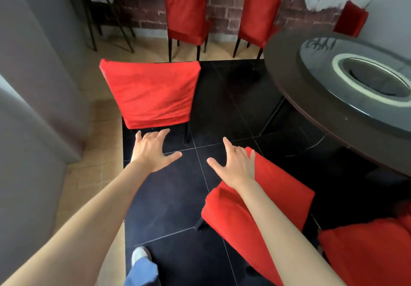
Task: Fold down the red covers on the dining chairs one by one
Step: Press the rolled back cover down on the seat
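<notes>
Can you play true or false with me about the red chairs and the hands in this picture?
1. Both hands hold a red cover. False: the left hand and right hand are open, fingers spread, gripping nothing.
2. Two red chairs stand by the brick wall. True.
3. The table is square. False: it is round and dark.
4. The chair ahead has a red cover. True.
5. The floor under the hands is white. False: the tiles are black.

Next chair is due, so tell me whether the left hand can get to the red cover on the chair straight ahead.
Probably yes. The left hand is open just short of the red cover, with only bare floor between them.
</notes>
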